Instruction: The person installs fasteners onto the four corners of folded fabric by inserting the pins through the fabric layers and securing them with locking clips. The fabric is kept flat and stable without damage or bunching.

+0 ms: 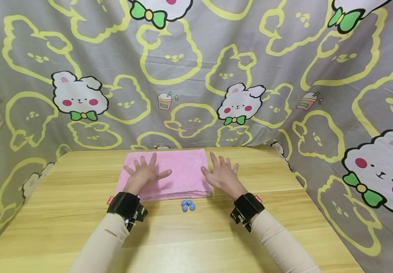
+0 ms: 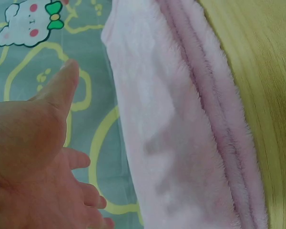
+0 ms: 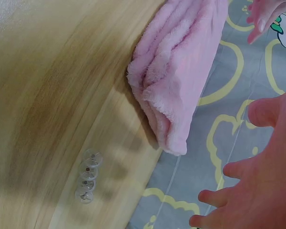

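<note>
A pink fluffy towel [image 1: 179, 170], folded in layers, lies flat toward the back of the wooden table. My left hand [image 1: 143, 174] hovers over its left part with fingers spread, casting a shadow on it in the left wrist view. Fingers also spread, my right hand [image 1: 222, 176] is held at the towel's right edge, its thumb overlapping that edge in the head view. Neither hand holds anything. Just in front of the towel sits a small cluster of blue rounded pieces [image 1: 187, 205]. The towel's layered right end [image 3: 167, 95] shows in the right wrist view.
The wooden table [image 1: 183, 242] reaches back to a grey curtain [image 1: 189, 87] printed with yellow outlines and white rabbits. Small clear round discs [image 3: 88, 176] lie in a row on the table in the right wrist view. Both wrists wear black camera straps [image 1: 124, 204].
</note>
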`<state>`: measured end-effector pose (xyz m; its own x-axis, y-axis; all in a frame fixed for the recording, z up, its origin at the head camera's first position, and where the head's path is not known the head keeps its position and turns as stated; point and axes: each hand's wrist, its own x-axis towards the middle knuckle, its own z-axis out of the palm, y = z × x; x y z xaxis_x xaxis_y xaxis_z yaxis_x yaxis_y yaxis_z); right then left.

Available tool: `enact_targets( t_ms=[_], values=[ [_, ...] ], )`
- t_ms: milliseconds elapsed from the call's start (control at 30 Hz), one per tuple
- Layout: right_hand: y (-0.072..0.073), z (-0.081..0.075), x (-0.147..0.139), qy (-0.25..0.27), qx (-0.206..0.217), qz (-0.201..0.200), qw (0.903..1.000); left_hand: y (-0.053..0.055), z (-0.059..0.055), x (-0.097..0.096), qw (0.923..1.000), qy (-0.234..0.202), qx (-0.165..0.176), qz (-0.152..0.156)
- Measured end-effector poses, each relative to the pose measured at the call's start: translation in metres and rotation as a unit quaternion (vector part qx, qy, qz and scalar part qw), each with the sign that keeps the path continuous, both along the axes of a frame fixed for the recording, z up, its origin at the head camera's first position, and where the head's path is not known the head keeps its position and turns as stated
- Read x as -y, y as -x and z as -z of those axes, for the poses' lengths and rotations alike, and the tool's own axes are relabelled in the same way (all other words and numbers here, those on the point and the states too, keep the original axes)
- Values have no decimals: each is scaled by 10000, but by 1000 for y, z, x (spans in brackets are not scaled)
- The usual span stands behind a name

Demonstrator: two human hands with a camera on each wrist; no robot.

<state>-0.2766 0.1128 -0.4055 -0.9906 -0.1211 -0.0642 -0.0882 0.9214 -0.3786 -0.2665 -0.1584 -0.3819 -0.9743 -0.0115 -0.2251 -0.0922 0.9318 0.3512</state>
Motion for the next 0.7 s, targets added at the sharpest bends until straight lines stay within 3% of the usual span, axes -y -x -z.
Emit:
enact_targets(
  t_ms=[700],
  values=[
    [2, -5, 4, 54, -124, -42, 9999, 3, 0, -1, 10000, 20, 39, -3]
  ],
)
